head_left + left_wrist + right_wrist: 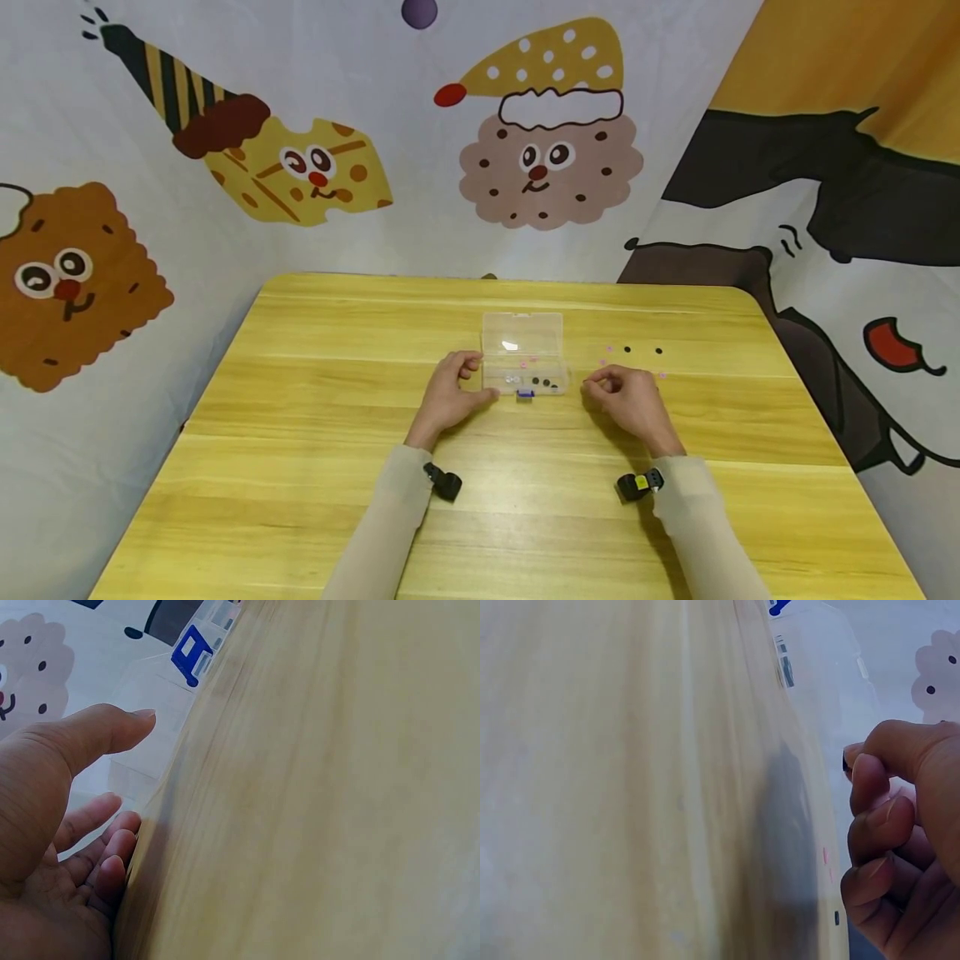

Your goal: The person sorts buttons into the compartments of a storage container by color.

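A small clear plastic compartment box (522,333) stands on the table with its lid raised and a blue latch (525,393) at the front. Black round pieces (546,382), pink pieces (523,364) and clear pieces (513,379) lie inside. My left hand (455,392) is at the box's left end, thumb at the front corner, the other fingers loosely bent beside the side wall. Right of the box, my right hand (626,400) pinches a tiny black piece (846,762) between thumb and index finger, its other fingers curled. Most of that piece is hidden by the fingertips.
On the wooden table (337,375), behind the right hand, lie loose black discs (658,351) and several pink bits (662,376). A cloth backdrop (420,225) printed with cartoon figures hangs past the table's far edge.
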Tool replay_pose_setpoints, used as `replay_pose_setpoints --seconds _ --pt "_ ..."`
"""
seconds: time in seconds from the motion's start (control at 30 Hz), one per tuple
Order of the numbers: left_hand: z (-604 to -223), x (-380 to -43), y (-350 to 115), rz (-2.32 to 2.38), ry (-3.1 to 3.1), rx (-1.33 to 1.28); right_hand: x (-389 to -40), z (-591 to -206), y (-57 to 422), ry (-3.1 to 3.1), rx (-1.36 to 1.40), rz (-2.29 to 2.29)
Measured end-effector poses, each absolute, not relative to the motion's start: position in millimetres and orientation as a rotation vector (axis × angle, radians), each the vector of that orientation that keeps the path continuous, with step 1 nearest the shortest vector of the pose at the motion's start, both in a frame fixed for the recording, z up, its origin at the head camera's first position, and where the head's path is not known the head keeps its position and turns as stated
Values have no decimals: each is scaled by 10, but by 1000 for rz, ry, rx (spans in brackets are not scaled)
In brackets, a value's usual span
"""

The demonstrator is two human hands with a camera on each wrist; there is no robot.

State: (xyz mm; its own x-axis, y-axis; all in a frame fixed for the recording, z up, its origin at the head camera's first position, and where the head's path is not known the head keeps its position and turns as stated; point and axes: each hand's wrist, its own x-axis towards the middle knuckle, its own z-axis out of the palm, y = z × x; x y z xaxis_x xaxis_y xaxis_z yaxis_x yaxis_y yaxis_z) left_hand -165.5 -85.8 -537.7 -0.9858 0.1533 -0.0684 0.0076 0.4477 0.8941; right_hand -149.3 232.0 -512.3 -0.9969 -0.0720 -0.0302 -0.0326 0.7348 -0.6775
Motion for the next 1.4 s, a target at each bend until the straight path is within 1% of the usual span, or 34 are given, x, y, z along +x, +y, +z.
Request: replay_pose_setpoints --seconds 0.53,1.0,1.4 --pt "-5393 -1660 -866 1567 2560 146 -1523 -5054 2142 2873 -204 -1207" --pt "-5386 -1667 -862 1574 2554 145 -1586 -4985 1903 2840 -252 -1252" --pt "-5374 -1661 -860 1568 2550 135 -1632 -4971 1803 2868 -335 -1222"
